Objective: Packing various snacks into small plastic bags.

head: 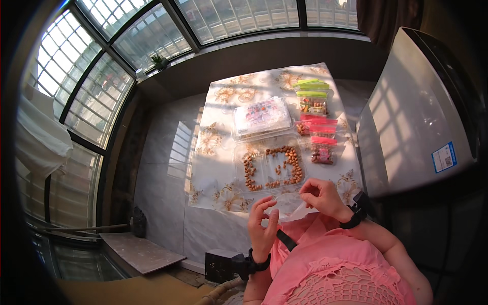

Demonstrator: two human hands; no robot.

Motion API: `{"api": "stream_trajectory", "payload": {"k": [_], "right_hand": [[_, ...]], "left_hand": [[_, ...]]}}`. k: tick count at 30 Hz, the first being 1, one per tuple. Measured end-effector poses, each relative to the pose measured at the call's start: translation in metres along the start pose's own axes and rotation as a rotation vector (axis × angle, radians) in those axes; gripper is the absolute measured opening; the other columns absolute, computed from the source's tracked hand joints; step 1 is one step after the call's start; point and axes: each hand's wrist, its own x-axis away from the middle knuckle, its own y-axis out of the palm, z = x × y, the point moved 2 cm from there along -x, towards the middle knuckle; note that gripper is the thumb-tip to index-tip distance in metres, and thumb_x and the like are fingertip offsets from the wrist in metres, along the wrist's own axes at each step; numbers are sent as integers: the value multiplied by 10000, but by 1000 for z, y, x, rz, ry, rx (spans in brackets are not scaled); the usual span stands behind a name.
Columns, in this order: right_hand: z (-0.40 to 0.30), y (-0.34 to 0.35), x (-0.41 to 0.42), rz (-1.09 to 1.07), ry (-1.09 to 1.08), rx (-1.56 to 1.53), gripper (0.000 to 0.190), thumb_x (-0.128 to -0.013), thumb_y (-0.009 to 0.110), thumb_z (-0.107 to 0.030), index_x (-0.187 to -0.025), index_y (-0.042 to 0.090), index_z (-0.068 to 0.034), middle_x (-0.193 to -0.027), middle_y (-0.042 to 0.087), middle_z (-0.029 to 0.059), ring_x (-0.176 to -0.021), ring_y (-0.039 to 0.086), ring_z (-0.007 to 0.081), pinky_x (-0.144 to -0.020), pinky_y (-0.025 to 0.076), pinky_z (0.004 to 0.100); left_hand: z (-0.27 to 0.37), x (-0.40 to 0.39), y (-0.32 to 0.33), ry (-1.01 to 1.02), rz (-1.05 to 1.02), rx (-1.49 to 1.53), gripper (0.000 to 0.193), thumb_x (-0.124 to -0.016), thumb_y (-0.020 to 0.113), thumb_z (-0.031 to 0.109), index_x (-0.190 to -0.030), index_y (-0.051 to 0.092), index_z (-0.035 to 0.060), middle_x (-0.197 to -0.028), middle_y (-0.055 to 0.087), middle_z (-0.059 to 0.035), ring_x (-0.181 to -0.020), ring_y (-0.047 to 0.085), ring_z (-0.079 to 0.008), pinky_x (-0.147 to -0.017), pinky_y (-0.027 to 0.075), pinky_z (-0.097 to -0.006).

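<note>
My right hand (323, 199) pinches the edge of a clear plastic bag (291, 207) at the near edge of the table. At the bag's left side is my left hand (262, 225), thumb and fingers apart; I see nothing gripped in it. Just beyond the bag lies a clear plastic clamshell container (238, 160), opened flat. Brown nuts (295, 166), apparently shelled peanuts, are spread along its sides, with a few in the middle. On its far half rests a stack of printed plastic bags (262, 114).
Filled zip bags with pink tops (323, 150) and green tops (312, 103) line the right side of the flowered tablecloth (213, 171). A white appliance (411, 114) stands to the right. A dustpan (143, 251) is on the left floor, and a potted plant (159, 62) sits by the windows.
</note>
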Motion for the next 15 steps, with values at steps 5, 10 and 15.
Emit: {"api": "stream_trajectory", "payload": {"k": [5, 10, 15], "right_hand": [[18, -8, -6, 44, 98, -150, 39, -898, 657, -43, -898, 652, -4, -728, 656, 24, -593, 644, 80, -494, 506, 227], [26, -11, -9, 50, 120, -209, 40, -906, 659, -48, -900, 646, -10, -713, 636, 10, -576, 637, 84, -485, 508, 228], [26, -2, -10, 44, 119, -184, 67, -916, 666, -74, -902, 648, -11, -719, 645, 13, -582, 640, 79, -496, 514, 226]], "left_hand": [[-19, 2, 4, -10, 99, 229, 524, -836, 800, 122, -1283, 537, 47, -1271, 583, -70, -1155, 548, -149, -910, 462, -298], [-46, 12, 7, -112, 10, 42, 586, -811, 832, 202, -1283, 546, 5, -1203, 615, -100, -1110, 599, -216, -930, 489, -352], [-52, 9, 13, -101, 16, -1, 387, -956, 664, 193, -1275, 575, -7, -1139, 644, -145, -1051, 627, -259, -893, 492, -360]]}}
